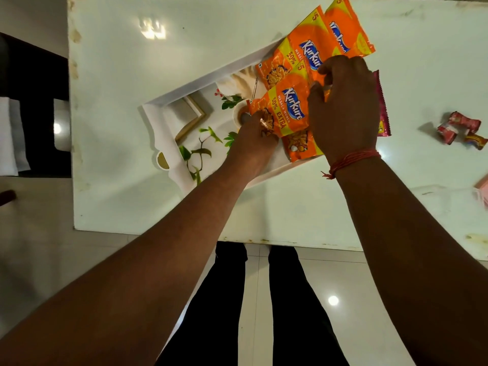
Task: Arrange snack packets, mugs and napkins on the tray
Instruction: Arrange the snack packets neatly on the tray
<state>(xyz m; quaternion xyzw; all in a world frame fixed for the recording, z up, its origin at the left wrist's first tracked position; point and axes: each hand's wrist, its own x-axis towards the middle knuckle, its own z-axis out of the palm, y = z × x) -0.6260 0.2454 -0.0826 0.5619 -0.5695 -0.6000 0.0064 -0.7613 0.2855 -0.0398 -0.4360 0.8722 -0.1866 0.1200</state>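
A white rectangular tray [161, 128] with a printed leaf picture lies slanted on the white table. Three orange snack packets overlap at its right end: the nearest one [285, 112], a middle one [295, 56] and a far one [346, 30] that sticks out past the tray. My left hand [253, 146] pinches the lower left corner of the nearest packet. My right hand [346, 107], with a red thread at the wrist, grips the same packet's right edge. A pink packet [383, 112] shows partly from behind my right hand.
Small red wrapped sweets [459, 128] lie on the table at the right. Something pink [483, 191] peeks in at the right edge. The table's near edge [264, 240] runs just in front of my legs. A dark chair [34, 107] stands to the left.
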